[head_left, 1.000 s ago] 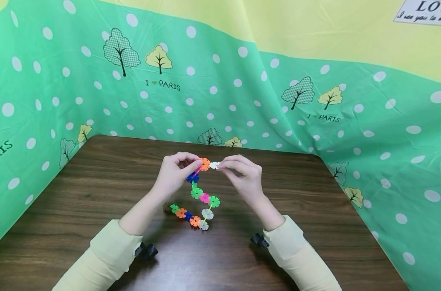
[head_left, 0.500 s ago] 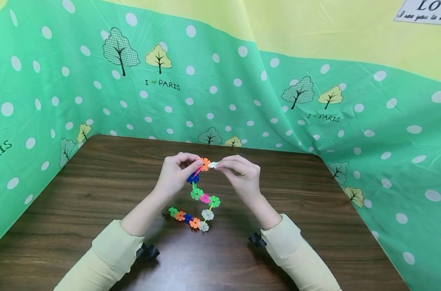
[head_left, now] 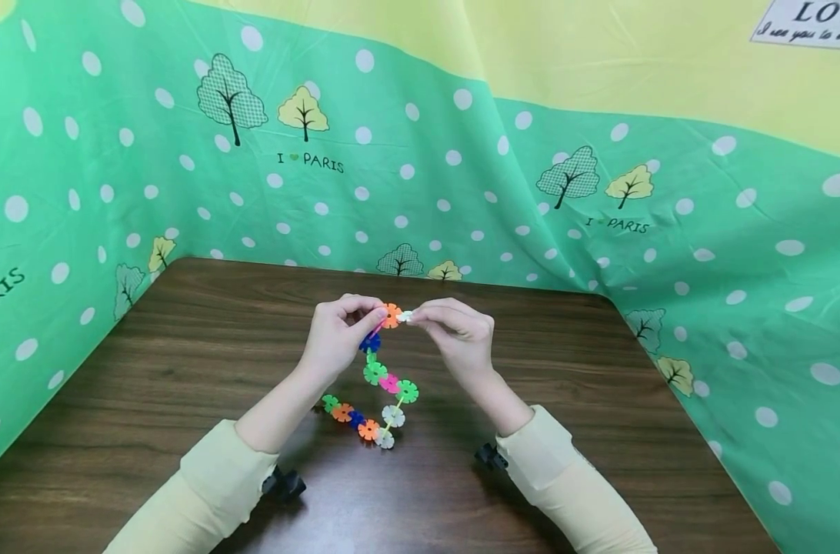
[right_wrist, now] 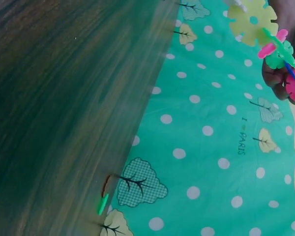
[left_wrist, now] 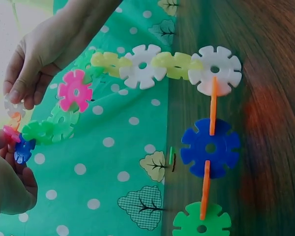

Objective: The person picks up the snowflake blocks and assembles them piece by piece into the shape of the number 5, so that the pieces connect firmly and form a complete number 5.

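Observation:
My left hand pinches a pink snowflake disc at the upper end of a linked chain of plastic snowflake discs. Joined beside it is an orange disc, facing the head camera. Opposite, my right hand pinches a small white disc between thumb and fingers, its edge right at the orange disc's rim. Fingertips hide part of it. From my left hand the chain runs down through a blue disc, a green disc and a lower white disc, then bends left to a green end disc.
Below the hands is a dark wood-grain table. A green and yellow curtain with dots and trees stands along its back and sides. Black wrist cameras sit at both sleeve cuffs.
The right hand has shifted slightly left, bringing the white disc closer to the orange one. The left hand has moved slightly right, and the chain's lower bend has come a little nearer me.

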`<state>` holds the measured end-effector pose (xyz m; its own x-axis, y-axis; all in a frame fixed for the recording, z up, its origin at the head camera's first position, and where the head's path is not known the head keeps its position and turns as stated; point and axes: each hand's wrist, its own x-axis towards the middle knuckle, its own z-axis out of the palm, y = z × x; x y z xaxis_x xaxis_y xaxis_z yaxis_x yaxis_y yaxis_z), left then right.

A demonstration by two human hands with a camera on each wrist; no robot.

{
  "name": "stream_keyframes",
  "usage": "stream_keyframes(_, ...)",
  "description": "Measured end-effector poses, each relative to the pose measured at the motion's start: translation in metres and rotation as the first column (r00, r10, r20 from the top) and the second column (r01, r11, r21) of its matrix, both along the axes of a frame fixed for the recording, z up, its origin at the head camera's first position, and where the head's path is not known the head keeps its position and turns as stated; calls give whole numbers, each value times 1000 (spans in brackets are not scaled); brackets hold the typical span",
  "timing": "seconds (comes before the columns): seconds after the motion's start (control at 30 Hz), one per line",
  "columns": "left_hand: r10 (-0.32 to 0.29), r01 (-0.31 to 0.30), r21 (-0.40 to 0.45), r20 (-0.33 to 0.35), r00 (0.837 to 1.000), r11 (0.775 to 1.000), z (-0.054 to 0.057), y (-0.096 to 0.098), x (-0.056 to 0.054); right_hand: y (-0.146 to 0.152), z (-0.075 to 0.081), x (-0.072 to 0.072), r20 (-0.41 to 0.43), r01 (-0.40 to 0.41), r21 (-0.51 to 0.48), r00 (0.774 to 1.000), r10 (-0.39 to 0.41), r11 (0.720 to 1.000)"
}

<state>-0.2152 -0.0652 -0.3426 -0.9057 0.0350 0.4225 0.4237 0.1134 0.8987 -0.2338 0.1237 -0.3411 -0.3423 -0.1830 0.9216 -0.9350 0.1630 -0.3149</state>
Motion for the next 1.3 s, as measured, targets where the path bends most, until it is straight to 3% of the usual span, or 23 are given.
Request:
stream_keyframes(0.23, 6, -6, -18, -32, 999, 1000, 0, -3, 1, -3, 2, 0, -11, -31, -10, 999, 31, 999)
stream_keyframes(0.5, -25, 26, -44, 18, 1000, 999, -2, -12, -1, -7, 6, -1, -12, -40, 58, 999, 40, 998)
stream_keyframes(0.73, -73, 78, -117, 47, 996, 990, 32, -14, 20, -5, 7, -1, 8, 11, 84, 1000, -12, 996)
stream_keyframes(0.83, -77, 83, -112, 55, 995, 990, 34, -13, 18, -4, 7, -1, 40, 29, 107, 999, -34, 994)
stream_keyframes(1.07, -62, 67, -61, 90, 994, 996, 10, -18, 0, 13, 4, -10, 172, 92, 177, 977, -123, 980)
stream_keyframes(1.3, -69, 71, -25, 71, 995, 997, 7, -22, -1, 41, -7, -34, 288, 132, 322, 930, -230, 937)
